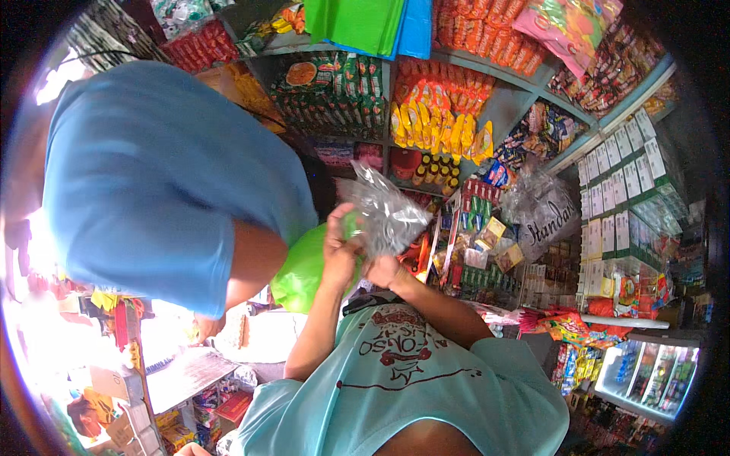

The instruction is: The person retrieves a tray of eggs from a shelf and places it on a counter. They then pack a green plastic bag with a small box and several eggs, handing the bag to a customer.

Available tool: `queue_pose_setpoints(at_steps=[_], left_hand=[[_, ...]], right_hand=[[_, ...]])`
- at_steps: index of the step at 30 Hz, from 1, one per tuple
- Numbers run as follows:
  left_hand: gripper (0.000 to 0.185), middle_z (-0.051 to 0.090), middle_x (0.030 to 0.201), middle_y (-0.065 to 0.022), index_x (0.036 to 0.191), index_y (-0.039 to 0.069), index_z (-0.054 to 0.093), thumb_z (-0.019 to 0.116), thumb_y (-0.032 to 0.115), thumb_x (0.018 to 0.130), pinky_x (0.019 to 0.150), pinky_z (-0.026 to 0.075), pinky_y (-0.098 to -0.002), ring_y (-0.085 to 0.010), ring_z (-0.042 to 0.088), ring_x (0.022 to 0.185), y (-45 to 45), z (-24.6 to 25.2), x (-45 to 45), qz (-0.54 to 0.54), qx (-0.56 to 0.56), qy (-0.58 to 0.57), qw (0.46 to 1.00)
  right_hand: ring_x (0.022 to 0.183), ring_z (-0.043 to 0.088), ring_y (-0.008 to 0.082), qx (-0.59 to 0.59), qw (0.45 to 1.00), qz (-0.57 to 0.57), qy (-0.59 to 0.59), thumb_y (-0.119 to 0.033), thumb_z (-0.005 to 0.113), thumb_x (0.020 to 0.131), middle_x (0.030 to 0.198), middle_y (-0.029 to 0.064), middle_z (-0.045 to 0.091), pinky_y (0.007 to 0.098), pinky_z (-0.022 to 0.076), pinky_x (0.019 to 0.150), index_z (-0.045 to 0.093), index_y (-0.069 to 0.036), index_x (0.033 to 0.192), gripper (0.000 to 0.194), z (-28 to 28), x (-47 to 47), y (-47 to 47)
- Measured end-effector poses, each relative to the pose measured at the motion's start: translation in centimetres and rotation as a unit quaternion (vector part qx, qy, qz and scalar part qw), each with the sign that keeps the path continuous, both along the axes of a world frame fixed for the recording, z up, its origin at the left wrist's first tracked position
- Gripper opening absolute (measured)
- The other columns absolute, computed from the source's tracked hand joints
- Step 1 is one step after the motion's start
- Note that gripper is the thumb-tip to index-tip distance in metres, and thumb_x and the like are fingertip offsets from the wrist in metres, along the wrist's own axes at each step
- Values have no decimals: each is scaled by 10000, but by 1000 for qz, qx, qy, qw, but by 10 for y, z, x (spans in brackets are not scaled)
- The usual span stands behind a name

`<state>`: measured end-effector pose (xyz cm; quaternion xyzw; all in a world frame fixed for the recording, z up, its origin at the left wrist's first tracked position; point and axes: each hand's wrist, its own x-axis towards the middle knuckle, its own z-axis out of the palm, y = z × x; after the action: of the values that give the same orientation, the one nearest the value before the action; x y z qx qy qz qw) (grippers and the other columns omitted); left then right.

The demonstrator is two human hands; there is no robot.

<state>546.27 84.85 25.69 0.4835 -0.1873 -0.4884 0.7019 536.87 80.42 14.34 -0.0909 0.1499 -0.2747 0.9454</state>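
In front of my chest, my left hand [340, 249] pinches one edge of a clear plastic bag [393, 214]. My right hand [383, 270] grips the bag's lower part, close beside the left. The bag is crinkled and shiny; whether it contains anything cannot be made out. A bright green plastic bag [299, 279] bulges behind my left forearm, and what supports it is hidden.
A person in a blue shirt [159, 182] leans in at my left, very near. Shelves of packaged goods [331, 94] rise ahead. Green and blue bags [356, 25] hang above them. Stacked cartons [616, 188] and a lit glass-door fridge [650, 373] stand at right.
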Motion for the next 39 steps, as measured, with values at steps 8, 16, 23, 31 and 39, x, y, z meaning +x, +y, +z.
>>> queue_pose_setpoints(at_steps=[8, 16, 23, 31, 39], left_hand=[[569, 562, 1084, -27, 1341, 105, 479, 524, -174, 847, 793, 475, -228, -114, 558, 893, -23, -3, -29, -62, -108, 59, 990], [351, 583, 1005, -14, 1158, 120, 564, 563, -108, 890, 676, 437, -279, -57, 381, 548, -50, 10, -79, -133, -163, 229, 951], [205, 620, 937, 6, 1079, 60, 659, 589, -31, 909, 620, 419, -226, -56, 420, 552, -66, -12, -90, -63, -54, 118, 990], [320, 614, 1105, -38, 1233, 56, 591, 531, -10, 926, 755, 477, -251, -126, 567, 832, -18, -78, -104, 75, 85, 87, 990], [409, 628, 1134, -47, 1283, 43, 555, 577, -36, 882, 897, 513, -307, -166, 609, 975, 99, -92, -87, 184, 139, -7, 973]], right_hand=[[1058, 614, 228, 0, 999, 2, -48, -269, 557, 951, 1181, 2, 656, 410, 489, 925, 604, -117, 1247, 336, -83, -29, -8], [944, 620, 258, -30, 953, -280, 111, -127, 591, 857, 976, 43, 674, 449, 431, 972, 686, -107, 998, 171, 55, -190, -97], [1011, 626, 196, -360, 777, -431, 285, -143, 650, 883, 972, 93, 708, 411, 428, 997, 706, -46, 918, 117, 24, -326, -135], [1347, 454, 263, -580, 729, 24, 363, -250, 478, 1014, 1459, 126, 496, 406, 352, 1137, 484, -61, 1430, 457, -169, -165, -49], [1287, 482, 256, -824, 474, 199, 238, -303, 528, 980, 1389, 103, 536, 381, 333, 1152, 471, -84, 1415, 491, -218, -52, 35]])
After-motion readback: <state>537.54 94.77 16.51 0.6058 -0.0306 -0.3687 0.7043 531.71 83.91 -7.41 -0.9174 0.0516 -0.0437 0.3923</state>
